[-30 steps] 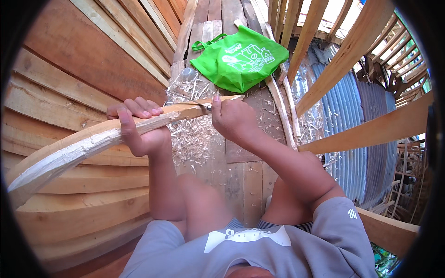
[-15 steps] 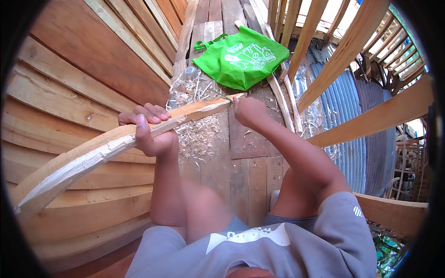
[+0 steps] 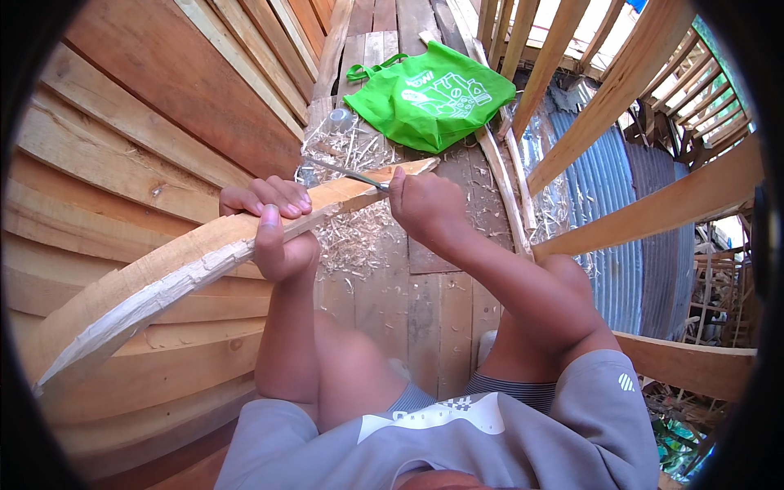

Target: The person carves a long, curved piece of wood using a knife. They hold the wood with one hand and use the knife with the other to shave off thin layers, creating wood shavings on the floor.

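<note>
My left hand (image 3: 286,253) grips a long curved piece of wood (image 3: 204,245) near its middle, thumb on the near side and fingers over the far side. Pale, rough cut facets run along its near edge. The wood slants from the lower left up to a narrowed end at the upper right. In my right hand (image 3: 429,208), closed in a fist, is a knife (image 3: 347,172); its handle is hidden by the fingers. The thin blade points left and lies across the wood near that narrowed end.
Wood shavings (image 3: 351,245) litter the plank floor (image 3: 420,318). A green bag (image 3: 437,98) lies ahead, with a clear plastic cup (image 3: 338,121) beside it. Stacked boards (image 3: 147,188) line the left. Wooden slats (image 3: 653,196) and corrugated metal sheets (image 3: 604,180) stand at the right.
My right hand has come back a little toward me and left along the wood, and more of the knife blade shows. The wood and my left hand have shifted slightly right.
</note>
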A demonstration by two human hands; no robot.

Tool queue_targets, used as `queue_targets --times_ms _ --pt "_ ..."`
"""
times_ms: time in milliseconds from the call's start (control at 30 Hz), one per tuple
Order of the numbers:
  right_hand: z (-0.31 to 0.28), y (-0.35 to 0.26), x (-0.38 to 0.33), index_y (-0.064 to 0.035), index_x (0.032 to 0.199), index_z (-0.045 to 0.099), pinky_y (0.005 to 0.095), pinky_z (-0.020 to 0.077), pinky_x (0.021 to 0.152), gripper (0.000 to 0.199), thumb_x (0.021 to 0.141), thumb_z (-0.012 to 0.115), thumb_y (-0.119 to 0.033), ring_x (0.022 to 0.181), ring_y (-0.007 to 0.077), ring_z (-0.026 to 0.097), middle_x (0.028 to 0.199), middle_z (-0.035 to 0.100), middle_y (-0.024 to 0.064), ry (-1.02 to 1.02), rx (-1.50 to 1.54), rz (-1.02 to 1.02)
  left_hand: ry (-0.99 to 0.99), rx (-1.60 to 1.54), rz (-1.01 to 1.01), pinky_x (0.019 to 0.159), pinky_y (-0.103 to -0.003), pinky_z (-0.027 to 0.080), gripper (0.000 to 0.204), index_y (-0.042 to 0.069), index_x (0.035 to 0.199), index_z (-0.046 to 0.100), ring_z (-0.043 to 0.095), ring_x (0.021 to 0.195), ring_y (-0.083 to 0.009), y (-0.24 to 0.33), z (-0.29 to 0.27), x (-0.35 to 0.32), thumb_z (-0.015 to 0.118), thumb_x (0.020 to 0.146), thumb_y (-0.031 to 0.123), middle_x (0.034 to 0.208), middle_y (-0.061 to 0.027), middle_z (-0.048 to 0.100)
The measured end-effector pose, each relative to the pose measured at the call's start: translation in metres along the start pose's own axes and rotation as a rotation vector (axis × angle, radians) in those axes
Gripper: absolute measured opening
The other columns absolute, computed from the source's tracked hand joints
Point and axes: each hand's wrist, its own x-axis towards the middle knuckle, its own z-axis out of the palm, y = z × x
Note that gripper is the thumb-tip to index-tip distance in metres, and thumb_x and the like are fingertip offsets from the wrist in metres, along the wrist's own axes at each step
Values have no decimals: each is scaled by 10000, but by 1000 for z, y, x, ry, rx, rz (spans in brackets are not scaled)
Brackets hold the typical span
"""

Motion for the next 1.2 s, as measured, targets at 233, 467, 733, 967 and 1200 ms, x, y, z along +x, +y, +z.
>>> queue_targets --times_ms 233,467,733,967,1200 --pt "31 59 19 -4 651 657 541 523 672 587 1020 331 -323 659 440 649 725 659 250 7 24 140 149 68 55 513 -301 428 168 113 793 376 435 502 -168 -8 9 -1 526 764 183 565 -42 410" --pt "27 42 15 3 615 626 551 509 626 589 1015 344 -325 628 467 616 634 610 263 95 115 48 405 225 57 533 -309 436 207 119 829 361 413 525 -156 -14 36 2 552 817 197 598 -28 377" --pt "19 37 16 -26 567 607 530 500 521 561 999 395 -315 518 421 604 567 596 212 211 69 -100 450 268 61 566 -341 484 218 98 879 359 462 539 -158 -8 33 -2 567 850 156 586 -42 426" --pt "1 15 5 -34 602 621 544 513 569 561 1013 361 -315 570 430 616 608 616 221 124 77 -141 423 244 60 616 -375 513 232 81 869 369 503 546 -172 -6 26 -4 583 859 168 572 -51 463" --pt "-5 1 3 -19 604 624 541 527 612 565 1008 361 -315 616 433 632 653 638 229 64 60 -173 446 277 72 618 -380 496 205 90 847 382 480 564 -151 -3 26 -3 569 890 163 616 -40 441"
